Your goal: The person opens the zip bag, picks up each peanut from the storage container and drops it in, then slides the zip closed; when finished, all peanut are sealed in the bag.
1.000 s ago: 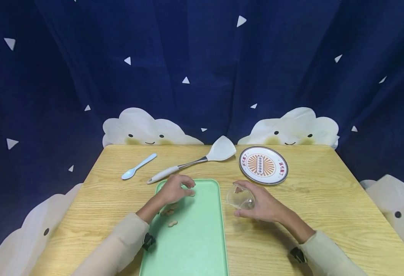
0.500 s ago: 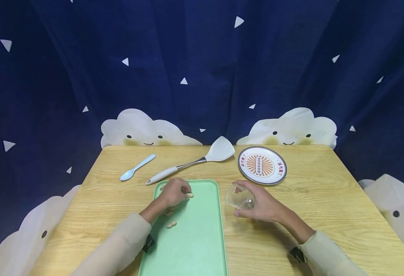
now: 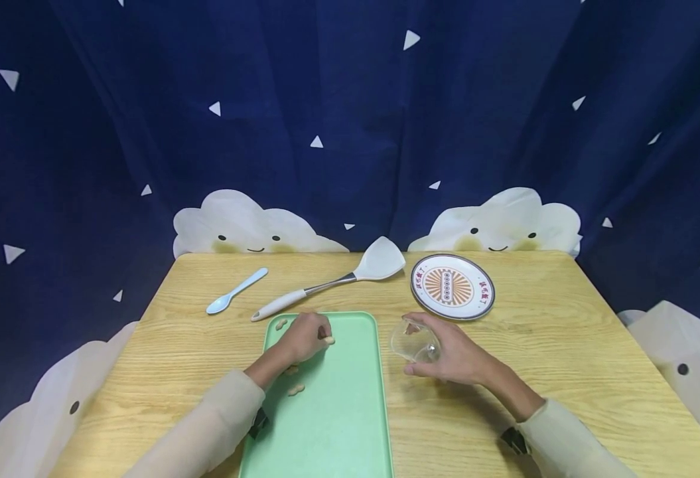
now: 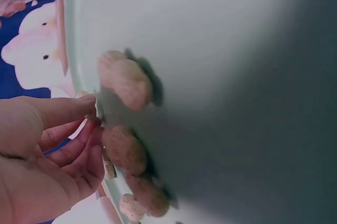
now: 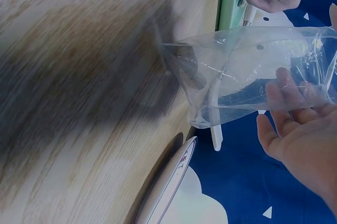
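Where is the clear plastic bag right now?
In the head view, the right hand holds the clear plastic bag just right of the green tray, nearer the person than the patterned plate.

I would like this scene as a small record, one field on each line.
Left hand: pinches a peanut over the green tray
Right hand: holds a clear plastic bag right of the tray
Other peanuts: on the tray
Farther back: blue spoon, white-headed spatula, round plate
Surface: wooden table
Backdrop: dark blue patterned curtain

Dim, soft-shadowed left wrist view
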Tool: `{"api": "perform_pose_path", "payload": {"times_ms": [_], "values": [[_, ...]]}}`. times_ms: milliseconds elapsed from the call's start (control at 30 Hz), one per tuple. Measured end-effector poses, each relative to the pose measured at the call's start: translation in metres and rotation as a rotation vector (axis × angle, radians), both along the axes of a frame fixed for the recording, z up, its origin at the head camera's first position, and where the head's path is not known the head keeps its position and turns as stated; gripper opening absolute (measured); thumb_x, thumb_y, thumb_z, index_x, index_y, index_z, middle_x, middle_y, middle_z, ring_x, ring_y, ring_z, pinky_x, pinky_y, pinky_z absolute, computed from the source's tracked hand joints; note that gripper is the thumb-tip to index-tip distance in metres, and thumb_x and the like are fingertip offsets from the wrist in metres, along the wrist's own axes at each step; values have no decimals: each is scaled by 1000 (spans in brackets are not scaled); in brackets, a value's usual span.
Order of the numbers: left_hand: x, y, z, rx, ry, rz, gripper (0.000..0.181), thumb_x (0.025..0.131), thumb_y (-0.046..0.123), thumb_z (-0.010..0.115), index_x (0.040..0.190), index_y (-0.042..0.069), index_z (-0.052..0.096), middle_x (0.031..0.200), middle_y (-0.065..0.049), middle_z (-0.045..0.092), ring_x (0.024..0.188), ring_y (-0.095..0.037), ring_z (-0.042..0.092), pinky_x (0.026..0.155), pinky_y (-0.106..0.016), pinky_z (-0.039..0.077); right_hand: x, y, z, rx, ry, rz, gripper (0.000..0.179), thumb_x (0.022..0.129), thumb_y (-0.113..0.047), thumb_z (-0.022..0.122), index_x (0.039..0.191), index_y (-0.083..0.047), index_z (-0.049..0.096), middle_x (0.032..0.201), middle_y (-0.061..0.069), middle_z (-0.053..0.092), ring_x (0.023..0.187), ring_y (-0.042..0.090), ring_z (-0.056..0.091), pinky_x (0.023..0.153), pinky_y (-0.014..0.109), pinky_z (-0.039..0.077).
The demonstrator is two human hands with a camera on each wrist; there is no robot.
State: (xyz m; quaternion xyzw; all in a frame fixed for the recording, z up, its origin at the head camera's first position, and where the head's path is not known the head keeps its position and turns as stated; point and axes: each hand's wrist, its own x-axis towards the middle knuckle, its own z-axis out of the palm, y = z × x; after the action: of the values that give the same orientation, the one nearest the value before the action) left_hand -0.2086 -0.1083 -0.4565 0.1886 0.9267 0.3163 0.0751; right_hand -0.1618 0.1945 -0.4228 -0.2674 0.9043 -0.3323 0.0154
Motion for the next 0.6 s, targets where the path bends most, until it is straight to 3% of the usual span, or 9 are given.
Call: {"api": "perform_pose_path", "payload": {"times_ms": [267, 600], "values": [[3, 3, 20, 95, 29, -10, 4, 86, 10, 68, 84, 7, 66, 78, -2, 65, 74, -10, 57, 67, -25, 48, 0, -2, 0, -2, 7, 0, 82, 69, -49, 80, 135, -14, 46, 115, -2, 63, 113, 19, 57, 98, 47, 44], [17, 27, 57, 232, 119, -104, 9, 85, 12, 69, 93, 11, 73, 89, -1, 70, 79, -11, 63, 69, -22, 50, 0, -4, -2, 3, 10, 1, 81, 68, -42, 82, 135, -13, 46, 114, -5, 62, 112, 18, 58, 97, 46, 45]]}}
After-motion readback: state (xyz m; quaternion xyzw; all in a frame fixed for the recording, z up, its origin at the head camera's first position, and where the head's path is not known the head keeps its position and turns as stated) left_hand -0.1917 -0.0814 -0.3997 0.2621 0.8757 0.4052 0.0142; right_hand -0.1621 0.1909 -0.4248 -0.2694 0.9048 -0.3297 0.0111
